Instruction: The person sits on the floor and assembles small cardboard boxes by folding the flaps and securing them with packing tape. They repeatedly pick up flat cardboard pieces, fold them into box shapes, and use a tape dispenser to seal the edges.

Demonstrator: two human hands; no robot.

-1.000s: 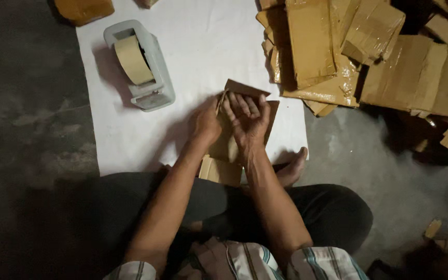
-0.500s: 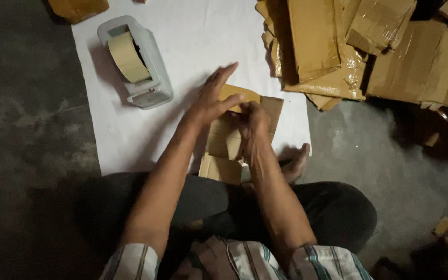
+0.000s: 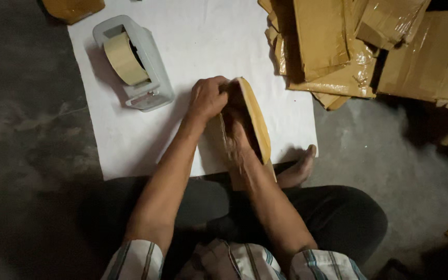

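A brown paper envelope (image 3: 255,116) stands on edge, tilted up over the white sheet (image 3: 208,46) on the floor. My left hand (image 3: 208,97) grips its top corner with the fingers curled. My right hand (image 3: 238,136) is pushed down inside the envelope's open mouth, partly hidden by the raised flap. Under both hands lies a flat piece of brown paper (image 3: 214,150).
A grey tape dispenser (image 3: 133,65) with a roll of tan tape stands at the sheet's upper left. A pile of brown envelopes (image 3: 338,46) wrapped in plastic lies at the upper right. My bare foot (image 3: 299,171) rests at the sheet's front edge; dark floor lies around it.
The envelope has been lifted from flat to standing on edge. My left hand closed on its top and my right hand slid inside.
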